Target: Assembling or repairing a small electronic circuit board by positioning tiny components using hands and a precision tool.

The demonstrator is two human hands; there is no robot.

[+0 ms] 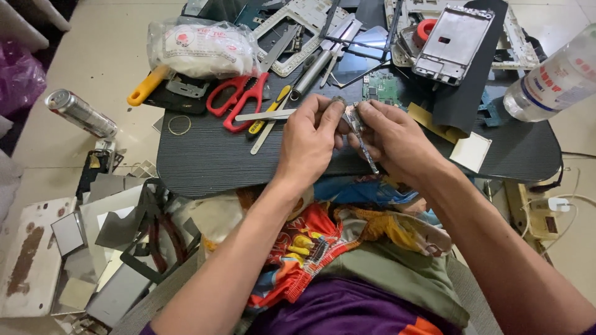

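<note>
A dark desk [211, 161] is seen w/ 1 red scissors [239, 99], 1 green circuit board [380, 87] & 1 clear bottle [552, 84] at the far right. Both hands are closed on 1 thin metal strip [365, 149], held just above the desk's near edge. The left hand [310, 139] pinches its upper end while the right hand [394, 139] grips it from the other side; its long axis runs diagonally, lower end toward the body, both hands abt equally near.
</note>
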